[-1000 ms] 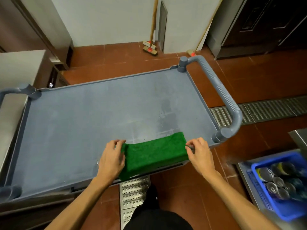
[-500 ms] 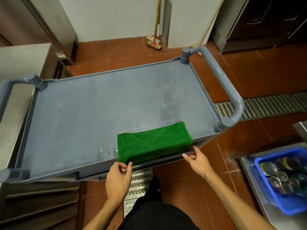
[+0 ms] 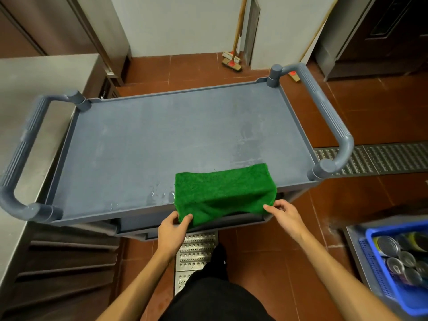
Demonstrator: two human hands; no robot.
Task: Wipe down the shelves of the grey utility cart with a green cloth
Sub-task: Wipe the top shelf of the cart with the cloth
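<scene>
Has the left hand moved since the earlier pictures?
Yes. The left hand left the shelf and came toward the person, past the cart's near rim; it now pinches the green cloth's hanging left corner.

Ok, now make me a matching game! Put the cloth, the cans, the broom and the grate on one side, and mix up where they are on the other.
Things:
1. cloth
2. cans
3. broom
4. grate

Places:
A. in the blue basket
B. leaning on the wall
C. hanging over the near edge of the cart
D. set into the floor

Pairs: 1-C, 2-A, 3-B, 4-D
</scene>
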